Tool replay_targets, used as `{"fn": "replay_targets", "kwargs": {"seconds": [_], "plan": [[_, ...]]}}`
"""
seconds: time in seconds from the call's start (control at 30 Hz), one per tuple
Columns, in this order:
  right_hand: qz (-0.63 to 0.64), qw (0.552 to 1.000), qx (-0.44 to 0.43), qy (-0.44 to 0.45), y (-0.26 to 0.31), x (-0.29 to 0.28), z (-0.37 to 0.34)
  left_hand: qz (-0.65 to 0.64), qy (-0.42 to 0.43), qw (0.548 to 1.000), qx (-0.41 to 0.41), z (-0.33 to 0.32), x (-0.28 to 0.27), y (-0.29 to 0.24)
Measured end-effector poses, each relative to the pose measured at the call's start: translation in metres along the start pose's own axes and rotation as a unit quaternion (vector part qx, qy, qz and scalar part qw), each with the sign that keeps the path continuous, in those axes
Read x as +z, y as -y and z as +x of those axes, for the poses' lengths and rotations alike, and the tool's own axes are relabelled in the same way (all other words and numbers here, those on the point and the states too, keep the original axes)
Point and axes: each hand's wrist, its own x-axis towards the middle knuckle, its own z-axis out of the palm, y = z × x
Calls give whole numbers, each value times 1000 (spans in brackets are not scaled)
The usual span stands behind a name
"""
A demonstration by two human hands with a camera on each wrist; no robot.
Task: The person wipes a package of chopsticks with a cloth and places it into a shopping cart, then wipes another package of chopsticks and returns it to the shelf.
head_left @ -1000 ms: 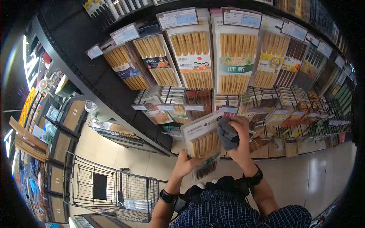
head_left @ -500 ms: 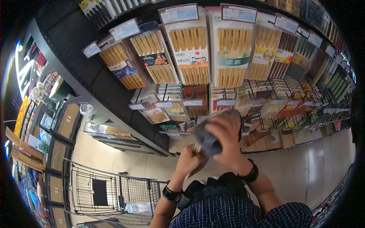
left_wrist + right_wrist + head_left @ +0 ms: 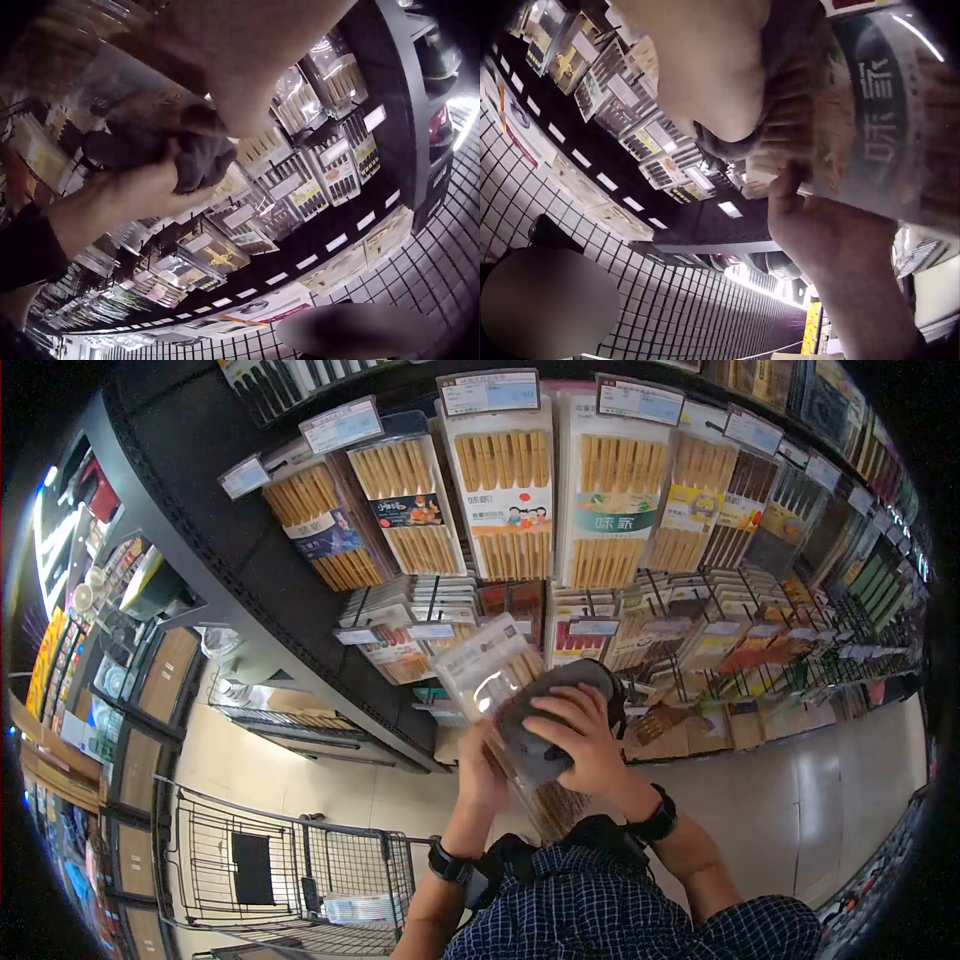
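Observation:
A clear package of light wooden chopsticks (image 3: 478, 660) slants up from my left hand (image 3: 483, 775), which grips its left edge. My right hand (image 3: 583, 745) holds a dark grey cloth item (image 3: 535, 752) against the package front, fingers spread over it. In the left wrist view the cloth (image 3: 201, 161) bunches between my right hand (image 3: 131, 199) and my left hand (image 3: 240, 52). The right wrist view shows the package's green label (image 3: 881, 97), my left hand (image 3: 840, 247) along its edge and my right hand (image 3: 705, 67) above. The package's middle is hidden under the cloth.
Packs of chopsticks (image 3: 503, 510) hang on shelf hooks ahead, price tags (image 3: 488, 393) above them. Lower hooks hold more packs (image 3: 580, 635). A wire shopping cart (image 3: 350, 850) with a flat pack inside stands at the lower left, beside the dark shelf end (image 3: 235, 575).
The package has turned and its top leans up and left. My right hand has moved left with the grey cloth, from the package's right side to over its front.

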Motion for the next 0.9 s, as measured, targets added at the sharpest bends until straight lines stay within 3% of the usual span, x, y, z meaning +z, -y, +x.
{"fn": "replay_targets", "kwargs": {"seconds": [0.03,0.07,0.13,0.23,0.3,0.43,0.47,0.57,0.67,0.77,0.9], "plan": [[15,1000,3,4,-2,0,-1,-64,-33,997,-4,-2,11,-6],[30,1000,4,7,-7,1,-2,-19,0,1000,22,3,5,-2],[47,998,40,-7,-12,-4,4,112,11,994,-1,15,-19,5],[30,990,77,-115,-13,-8,24,259,15,964,-51,12,-21,0],[25,997,20,-65,-12,-8,26,184,10,983,9,13,-20,19],[47,994,-70,69,-9,0,19,-7,3,999,32,8,-3,11],[58,989,-87,105,-6,-2,16,27,47,998,42,12,-17,11],[92,969,-124,191,5,4,3,46,6,996,71,26,-37,5],[95,947,-155,266,5,8,-13,-16,-70,992,108,24,-28,-11],[137,950,-51,275,-12,2,-18,-4,-81,985,154,24,-34,-19],[225,963,137,49,-33,-27,-9,61,-52,981,174,24,-46,-15]]}}
